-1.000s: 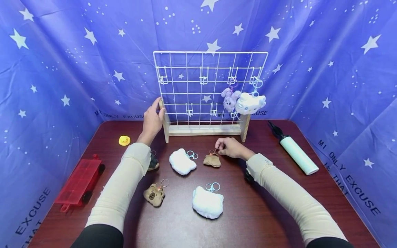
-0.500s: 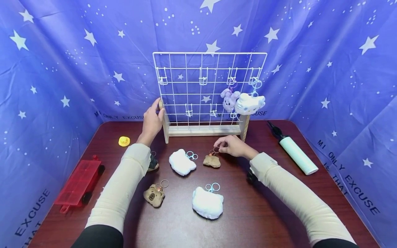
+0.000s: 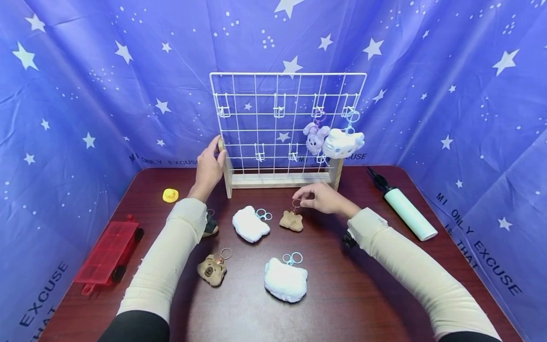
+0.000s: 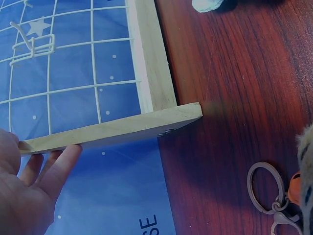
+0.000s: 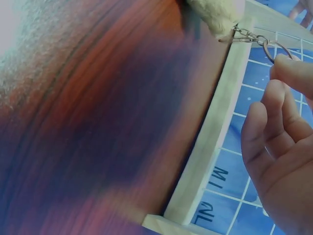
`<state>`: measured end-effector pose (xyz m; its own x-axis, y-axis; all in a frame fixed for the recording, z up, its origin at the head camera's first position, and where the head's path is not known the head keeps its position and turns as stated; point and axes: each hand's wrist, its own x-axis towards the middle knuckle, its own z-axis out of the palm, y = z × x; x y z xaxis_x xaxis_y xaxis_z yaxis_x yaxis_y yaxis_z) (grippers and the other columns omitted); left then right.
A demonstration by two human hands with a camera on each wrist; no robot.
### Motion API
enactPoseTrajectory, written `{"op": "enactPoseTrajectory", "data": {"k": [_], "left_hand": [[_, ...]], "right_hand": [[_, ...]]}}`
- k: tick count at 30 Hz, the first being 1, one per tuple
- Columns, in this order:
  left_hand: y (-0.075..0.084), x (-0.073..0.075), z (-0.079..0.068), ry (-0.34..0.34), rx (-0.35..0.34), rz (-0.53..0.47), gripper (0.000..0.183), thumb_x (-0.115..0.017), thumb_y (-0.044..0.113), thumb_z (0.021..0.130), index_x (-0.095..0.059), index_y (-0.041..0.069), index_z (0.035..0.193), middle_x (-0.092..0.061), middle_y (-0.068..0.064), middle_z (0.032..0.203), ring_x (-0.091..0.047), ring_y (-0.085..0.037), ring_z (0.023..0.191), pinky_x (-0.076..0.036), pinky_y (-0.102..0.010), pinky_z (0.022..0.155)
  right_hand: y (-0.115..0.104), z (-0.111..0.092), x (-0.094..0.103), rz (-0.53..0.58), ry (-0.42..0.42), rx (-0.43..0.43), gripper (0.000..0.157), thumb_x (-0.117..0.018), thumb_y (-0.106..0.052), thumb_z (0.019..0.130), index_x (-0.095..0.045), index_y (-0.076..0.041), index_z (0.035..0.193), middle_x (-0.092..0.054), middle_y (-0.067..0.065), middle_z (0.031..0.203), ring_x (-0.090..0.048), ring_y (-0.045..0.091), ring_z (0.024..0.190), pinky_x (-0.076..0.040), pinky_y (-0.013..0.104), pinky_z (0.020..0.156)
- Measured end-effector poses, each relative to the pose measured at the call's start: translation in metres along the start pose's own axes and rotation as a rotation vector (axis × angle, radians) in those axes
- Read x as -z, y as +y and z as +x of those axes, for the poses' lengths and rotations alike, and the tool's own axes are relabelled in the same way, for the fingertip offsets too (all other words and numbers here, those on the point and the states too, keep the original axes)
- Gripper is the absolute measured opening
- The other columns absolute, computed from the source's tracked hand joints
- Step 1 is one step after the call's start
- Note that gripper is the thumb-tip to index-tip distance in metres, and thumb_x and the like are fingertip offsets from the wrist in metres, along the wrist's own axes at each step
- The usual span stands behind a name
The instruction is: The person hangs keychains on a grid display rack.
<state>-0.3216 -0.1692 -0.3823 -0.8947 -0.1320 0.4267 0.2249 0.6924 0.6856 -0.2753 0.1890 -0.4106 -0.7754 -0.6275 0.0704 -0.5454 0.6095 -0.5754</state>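
Note:
My left hand point(image 3: 208, 170) holds the wooden side post point(image 4: 112, 128) of a white wire grid rack point(image 3: 278, 129), thumb on one side and fingers on the other. My right hand point(image 3: 323, 199) pinches the metal ring point(image 5: 266, 53) of a small brown plush keychain point(image 3: 291, 221). That plush hangs from its chain in the right wrist view, close to the rack's wooden base point(image 5: 210, 132). On the rack's upper right hooks hang a purple plush keychain point(image 3: 315, 138) and a white one point(image 3: 344, 143).
Two white plush keychains point(image 3: 285, 280) and a brown bear keychain point(image 3: 212, 270) lie on the table; a dark one point(image 3: 210, 225) is partly behind the left sleeve. A yellow duck point(image 3: 170, 195) and red cart point(image 3: 108, 251) stand left, a pale green pump point(image 3: 410, 213) right.
My right hand has risen slightly with the ring, and the brown plush now hangs more upright below it. The left hand stays on the side post.

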Motion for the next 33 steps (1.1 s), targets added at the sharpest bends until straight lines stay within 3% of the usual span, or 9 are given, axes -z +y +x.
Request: {"op": "enactPoseTrajectory", "data": {"k": [5,9,13,23,33], "left_hand": [[0.0,0.0,-0.001,0.003,0.001,0.006,0.053,-0.058,0.023,0.103,-0.045,0.021,0.154,-0.066,-0.02,0.131,-0.059,-0.038,0.127,-0.046,-0.053,0.109],[-0.001,0.0,-0.001,0.004,0.0,0.007,0.053,-0.058,0.023,0.103,-0.046,0.02,0.154,-0.066,-0.021,0.131,-0.059,-0.039,0.127,-0.046,-0.053,0.109],[0.0,0.0,-0.002,0.006,-0.007,0.005,0.053,-0.057,0.023,0.103,-0.045,0.02,0.155,-0.066,-0.02,0.132,-0.059,-0.039,0.127,-0.046,-0.053,0.109],[0.0,0.001,-0.001,0.004,-0.016,0.003,0.053,-0.057,0.022,0.103,-0.044,0.019,0.155,-0.066,-0.021,0.131,-0.06,-0.039,0.125,-0.047,-0.053,0.108],[-0.001,0.0,-0.001,0.003,-0.012,-0.003,0.054,-0.058,0.023,0.103,-0.045,0.021,0.155,-0.067,-0.02,0.13,-0.06,-0.039,0.126,-0.046,-0.053,0.109]], "right_hand": [[-0.006,-0.002,0.005,0.009,-0.005,0.002,0.023,-0.073,-0.007,0.091,-0.077,-0.014,0.112,-0.075,0.0,0.089,-0.062,0.009,0.079,-0.049,0.025,0.07],[-0.008,-0.002,0.008,0.018,-0.009,0.005,0.023,-0.072,-0.007,0.092,-0.077,-0.014,0.113,-0.078,0.009,0.101,-0.061,0.01,0.078,-0.048,0.025,0.068],[-0.009,-0.002,0.013,0.02,0.003,0.015,0.023,-0.073,-0.008,0.092,-0.077,-0.013,0.115,-0.078,0.009,0.111,-0.061,0.011,0.08,-0.049,0.025,0.07],[-0.019,0.0,0.031,-0.041,0.054,0.066,0.023,-0.076,-0.011,0.091,-0.078,-0.015,0.113,-0.078,0.003,0.11,-0.064,0.009,0.083,-0.052,0.026,0.072],[-0.037,0.006,0.052,-0.056,0.07,0.072,0.024,-0.076,-0.011,0.09,-0.079,-0.015,0.113,-0.078,0.002,0.097,-0.058,0.009,0.068,-0.047,0.025,0.059]]}}
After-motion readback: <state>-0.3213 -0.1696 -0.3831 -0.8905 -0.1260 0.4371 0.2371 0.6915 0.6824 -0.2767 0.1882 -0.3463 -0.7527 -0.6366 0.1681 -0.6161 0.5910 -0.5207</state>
